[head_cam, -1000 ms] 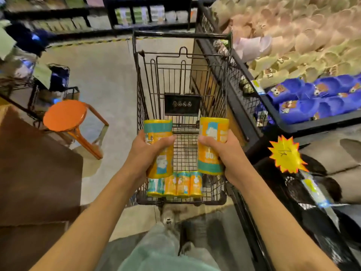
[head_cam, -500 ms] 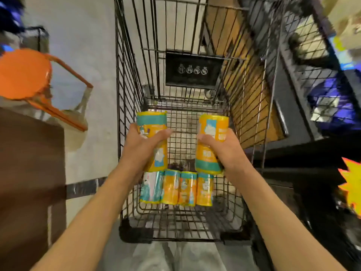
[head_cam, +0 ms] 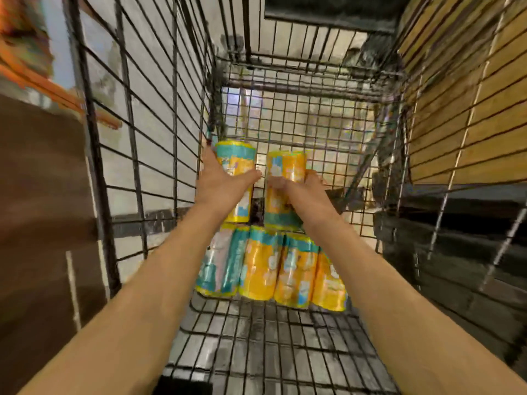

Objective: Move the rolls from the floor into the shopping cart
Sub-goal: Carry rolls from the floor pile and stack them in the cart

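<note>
Deep inside the cart [head_cam: 159, 115], both arms reaching forward and down. Left hand [head_cam: 219, 181] wrapped round a yellow-and-teal roll [head_cam: 236, 163], thumb across its front, fingers behind and out of sight. Right hand [head_cam: 299, 189] gripping a second roll [head_cam: 285, 166] just beside the first, a narrow gap between the two. Both held rolls upright or slightly tilted, low over the wire floor, just beyond the row [head_cam: 271, 269] already there; whether their lower ends touch the floor or the row cannot be told through the blur. Four rolls in that row, lying side by side and touching, long axes pointing away from the camera, resting on the cart's mesh bottom near its middle. Leftmost of the four mostly teal and pale, the other three mostly yellow. Beyond the left wall of the cart, an orange stool [head_cam: 34, 69], blurred, and a brown surface [head_cam: 37, 223] below it. To the right, through the wire, wooden slats [head_cam: 467, 89] above a dark shelf [head_cam: 456, 252]. At the far end, a dark sign [head_cam: 328, 7] on the cart's end panel.
</note>
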Demonstrator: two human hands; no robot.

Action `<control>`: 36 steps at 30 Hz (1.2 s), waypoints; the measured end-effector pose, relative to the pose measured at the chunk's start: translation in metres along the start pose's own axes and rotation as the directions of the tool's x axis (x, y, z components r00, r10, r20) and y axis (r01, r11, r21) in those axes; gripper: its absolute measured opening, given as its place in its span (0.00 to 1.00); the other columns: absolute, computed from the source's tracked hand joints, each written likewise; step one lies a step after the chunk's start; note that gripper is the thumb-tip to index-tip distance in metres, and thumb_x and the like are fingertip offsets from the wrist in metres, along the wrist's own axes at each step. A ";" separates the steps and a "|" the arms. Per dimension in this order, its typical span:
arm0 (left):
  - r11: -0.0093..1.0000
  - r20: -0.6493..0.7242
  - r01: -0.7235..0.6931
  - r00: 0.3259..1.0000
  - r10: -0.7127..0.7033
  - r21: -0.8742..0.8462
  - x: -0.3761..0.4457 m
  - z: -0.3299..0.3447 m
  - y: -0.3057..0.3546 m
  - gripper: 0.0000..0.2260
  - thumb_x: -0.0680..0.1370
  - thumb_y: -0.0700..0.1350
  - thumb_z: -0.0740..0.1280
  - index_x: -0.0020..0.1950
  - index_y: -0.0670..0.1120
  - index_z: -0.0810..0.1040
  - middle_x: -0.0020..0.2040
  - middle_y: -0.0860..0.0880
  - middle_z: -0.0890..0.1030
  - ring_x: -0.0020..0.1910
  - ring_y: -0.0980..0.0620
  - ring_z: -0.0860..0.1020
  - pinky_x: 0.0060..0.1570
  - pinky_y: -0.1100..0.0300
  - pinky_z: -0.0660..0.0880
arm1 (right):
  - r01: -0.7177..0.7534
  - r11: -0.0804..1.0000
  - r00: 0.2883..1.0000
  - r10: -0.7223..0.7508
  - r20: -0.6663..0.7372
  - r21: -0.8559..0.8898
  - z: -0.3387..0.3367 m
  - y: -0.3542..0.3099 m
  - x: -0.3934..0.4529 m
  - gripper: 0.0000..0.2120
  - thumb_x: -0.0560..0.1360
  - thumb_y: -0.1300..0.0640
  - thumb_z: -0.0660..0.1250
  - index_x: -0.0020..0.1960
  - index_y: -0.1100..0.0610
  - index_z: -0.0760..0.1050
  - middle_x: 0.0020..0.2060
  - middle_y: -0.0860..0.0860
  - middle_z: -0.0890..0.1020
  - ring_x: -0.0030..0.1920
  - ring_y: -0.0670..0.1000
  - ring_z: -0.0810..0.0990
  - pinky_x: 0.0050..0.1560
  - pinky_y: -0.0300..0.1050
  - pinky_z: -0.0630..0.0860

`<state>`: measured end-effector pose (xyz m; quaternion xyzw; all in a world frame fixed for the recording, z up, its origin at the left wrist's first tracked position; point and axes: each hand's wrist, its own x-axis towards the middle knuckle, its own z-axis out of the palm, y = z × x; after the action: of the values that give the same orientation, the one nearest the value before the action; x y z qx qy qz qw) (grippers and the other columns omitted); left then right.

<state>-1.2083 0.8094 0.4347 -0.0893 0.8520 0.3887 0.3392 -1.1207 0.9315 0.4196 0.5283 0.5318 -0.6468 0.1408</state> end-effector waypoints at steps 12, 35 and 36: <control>0.901 0.017 -0.067 0.998 0.066 0.428 0.014 0.005 -0.014 0.33 0.75 0.48 0.73 0.75 0.54 0.60 0.59 0.41 0.76 0.57 0.39 0.77 0.57 0.43 0.76 | -0.173 0.956 0.983 0.152 -0.106 -0.238 0.008 0.017 0.035 0.48 0.70 0.42 0.78 0.79 0.57 0.55 0.73 0.57 0.70 0.73 0.60 0.70 0.72 0.57 0.69; 0.208 0.404 -0.461 0.875 0.267 0.862 -0.010 -0.037 0.042 0.27 0.77 0.41 0.67 0.75 0.48 0.63 0.64 0.42 0.73 0.63 0.38 0.74 0.52 0.44 0.75 | 0.003 0.973 1.000 -0.010 -0.029 -0.230 0.039 0.025 0.022 0.26 0.69 0.50 0.77 0.62 0.58 0.72 0.56 0.55 0.80 0.59 0.57 0.79 0.58 0.48 0.78; 0.152 0.446 -0.491 0.858 0.255 0.858 -0.012 -0.038 0.042 0.29 0.78 0.42 0.67 0.76 0.48 0.61 0.65 0.42 0.73 0.65 0.39 0.73 0.53 0.44 0.75 | 0.014 0.965 1.000 -0.020 -0.018 -0.264 0.036 0.023 0.019 0.26 0.70 0.51 0.76 0.63 0.57 0.72 0.57 0.55 0.80 0.59 0.57 0.79 0.59 0.49 0.78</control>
<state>-1.2362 0.8089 0.4859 0.3864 0.8641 -0.1279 0.2963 -1.1302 0.8997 0.3868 0.5070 0.6190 -0.5660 0.1985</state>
